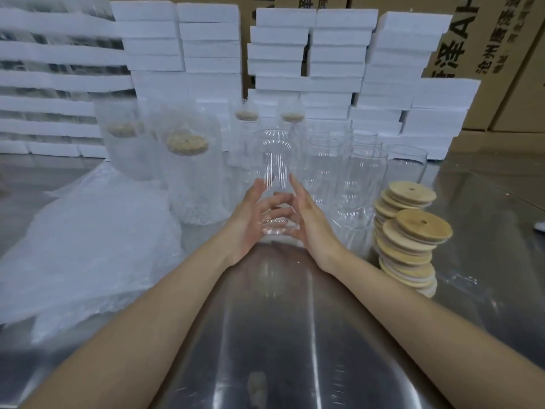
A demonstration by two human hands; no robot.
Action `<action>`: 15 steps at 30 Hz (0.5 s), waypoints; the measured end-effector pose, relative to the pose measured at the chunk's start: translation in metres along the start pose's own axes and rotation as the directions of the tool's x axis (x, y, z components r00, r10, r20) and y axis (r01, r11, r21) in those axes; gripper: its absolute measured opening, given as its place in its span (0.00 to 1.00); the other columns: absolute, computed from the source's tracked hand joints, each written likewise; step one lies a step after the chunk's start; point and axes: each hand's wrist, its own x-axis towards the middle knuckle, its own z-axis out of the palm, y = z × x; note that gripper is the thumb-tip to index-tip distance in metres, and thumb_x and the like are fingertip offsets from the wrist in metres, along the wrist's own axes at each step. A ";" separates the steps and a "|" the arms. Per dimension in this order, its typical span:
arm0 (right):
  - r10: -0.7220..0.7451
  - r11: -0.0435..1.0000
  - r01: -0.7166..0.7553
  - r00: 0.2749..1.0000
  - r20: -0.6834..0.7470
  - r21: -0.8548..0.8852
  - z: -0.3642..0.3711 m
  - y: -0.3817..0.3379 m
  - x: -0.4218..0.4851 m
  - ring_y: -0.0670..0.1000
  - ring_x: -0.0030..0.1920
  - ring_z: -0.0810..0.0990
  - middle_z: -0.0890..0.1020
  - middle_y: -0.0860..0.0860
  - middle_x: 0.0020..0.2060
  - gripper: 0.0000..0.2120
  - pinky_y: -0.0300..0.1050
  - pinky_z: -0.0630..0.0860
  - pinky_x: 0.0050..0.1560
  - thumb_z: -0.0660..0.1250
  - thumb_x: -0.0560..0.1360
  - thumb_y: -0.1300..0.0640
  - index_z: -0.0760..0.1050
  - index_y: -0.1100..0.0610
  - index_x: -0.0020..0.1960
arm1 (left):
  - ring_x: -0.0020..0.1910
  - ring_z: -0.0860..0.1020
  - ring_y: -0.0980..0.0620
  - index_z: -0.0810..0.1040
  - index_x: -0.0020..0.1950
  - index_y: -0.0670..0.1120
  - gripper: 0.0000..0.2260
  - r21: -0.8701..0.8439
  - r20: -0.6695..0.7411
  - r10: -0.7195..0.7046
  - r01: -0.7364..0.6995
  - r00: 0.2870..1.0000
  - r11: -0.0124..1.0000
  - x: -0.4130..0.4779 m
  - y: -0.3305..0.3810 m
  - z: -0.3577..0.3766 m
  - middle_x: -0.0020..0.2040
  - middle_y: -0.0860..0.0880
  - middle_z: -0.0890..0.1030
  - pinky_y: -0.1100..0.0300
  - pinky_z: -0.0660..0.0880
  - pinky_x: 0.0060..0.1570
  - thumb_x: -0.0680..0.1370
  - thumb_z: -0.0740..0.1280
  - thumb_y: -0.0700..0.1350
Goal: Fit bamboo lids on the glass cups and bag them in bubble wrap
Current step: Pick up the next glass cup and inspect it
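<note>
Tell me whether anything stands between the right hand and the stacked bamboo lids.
Yes. A cluster of empty glass cups stands on the table between the right hand and the bamboo lids, close against the stacks' left side. Reaching round their near side looks unobstructed.

Clear glass cup (274, 178) upright, open-topped, centre stage; more bare cups (362, 172) cluster right, bamboo lids (410, 231) in leaning stacks beside them, bubble wrap (88, 246) heaped left.
</note>
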 end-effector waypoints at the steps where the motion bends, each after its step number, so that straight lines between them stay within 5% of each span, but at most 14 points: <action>1: 0.000 1.000 0.000 1.000 -0.004 -0.001 0.000 0.000 0.000 0.48 0.53 0.79 0.77 0.48 0.59 0.24 0.49 0.78 0.57 0.54 0.72 0.36 0.62 0.35 0.67 | 0.53 0.81 0.50 0.84 0.46 0.64 0.21 0.014 0.011 0.004 -0.004 1.000 1.000 0.000 0.000 0.001 0.51 0.53 0.85 0.55 0.77 0.55 0.69 0.54 0.69; 7: 0.024 1.000 -0.024 0.999 -0.036 0.006 -0.001 -0.002 -0.002 0.45 0.58 0.79 0.78 0.43 0.61 0.22 0.46 0.78 0.58 0.51 0.72 0.34 0.64 0.32 0.65 | 0.51 0.82 0.50 0.69 0.67 0.58 0.29 -0.104 -0.022 0.056 -0.058 0.998 0.993 0.002 -0.005 -0.002 0.57 0.49 0.83 0.56 0.78 0.48 0.71 0.59 0.70; 11: 0.094 0.993 -0.095 0.996 0.009 0.070 0.000 -0.006 -0.004 0.42 0.59 0.78 0.80 0.36 0.55 0.14 0.44 0.79 0.55 0.52 0.76 0.34 0.66 0.28 0.61 | 0.49 0.82 0.54 0.73 0.63 0.60 0.26 -0.077 -0.076 0.074 -0.080 0.994 0.994 0.002 -0.006 0.002 0.53 0.54 0.83 0.57 0.78 0.48 0.69 0.59 0.70; 13: 0.128 0.975 -0.140 0.989 0.078 0.174 -0.003 -0.006 -0.002 0.43 0.57 0.79 0.79 0.39 0.58 0.14 0.50 0.78 0.59 0.49 0.81 0.37 0.70 0.27 0.60 | 0.55 0.79 0.63 0.76 0.58 0.62 0.24 0.045 -0.100 0.119 -0.115 0.988 0.992 -0.001 -0.007 0.005 0.55 0.61 0.82 0.60 0.76 0.53 0.69 0.59 0.73; 15: 0.146 0.951 -0.168 0.984 0.104 0.258 -0.007 -0.002 -0.002 0.48 0.48 0.84 0.82 0.46 0.52 0.18 0.54 0.78 0.57 0.51 0.81 0.38 0.74 0.36 0.65 | 0.56 0.76 0.69 0.76 0.58 0.62 0.25 0.139 -0.133 0.158 -0.140 0.978 0.980 -0.004 -0.006 0.007 0.58 0.64 0.80 0.63 0.72 0.55 0.68 0.59 0.73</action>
